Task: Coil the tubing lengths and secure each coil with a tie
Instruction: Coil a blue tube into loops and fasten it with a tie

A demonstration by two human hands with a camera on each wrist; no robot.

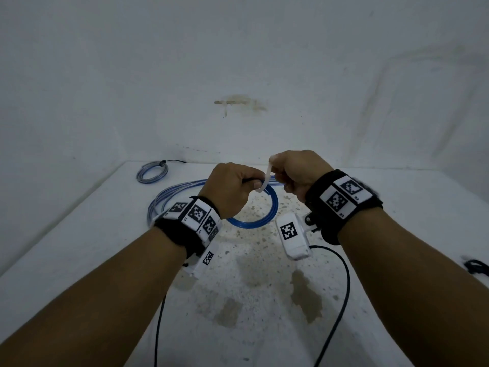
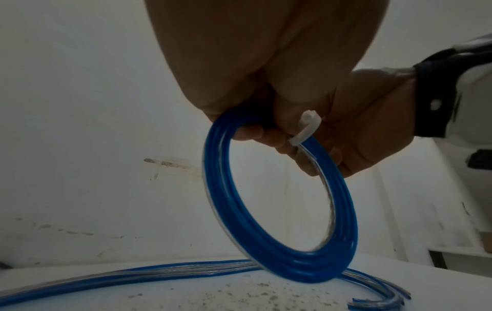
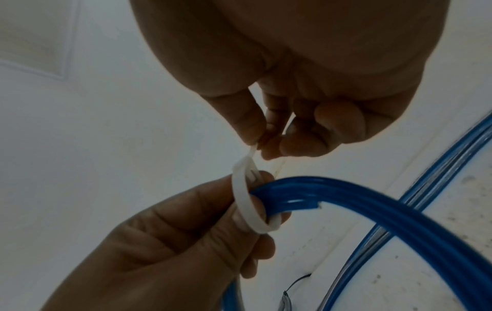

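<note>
Slippage is the main risk: the left hand (image 1: 229,187) curls round the blue plastic tubing coil (image 2: 279,202), raised above the white speckled table (image 1: 264,274), while the right hand (image 1: 296,172) pinches the white plastic zip tie (image 3: 246,197); its loop catches a left fingertip, so tightening could nip it or loosen turns. Whether the tail has locked is unclear.

It looked like a bare back room or plain workroom rather than a lived-in home. A white table (image 1: 79,234), speckled and stained, stood pushed into a corner of whitewashed walls (image 1: 238,62). A brownish stain (image 1: 239,103) marked the wall above the table, and a panelled door (image 3: 40,42) showed beside it.
</note>
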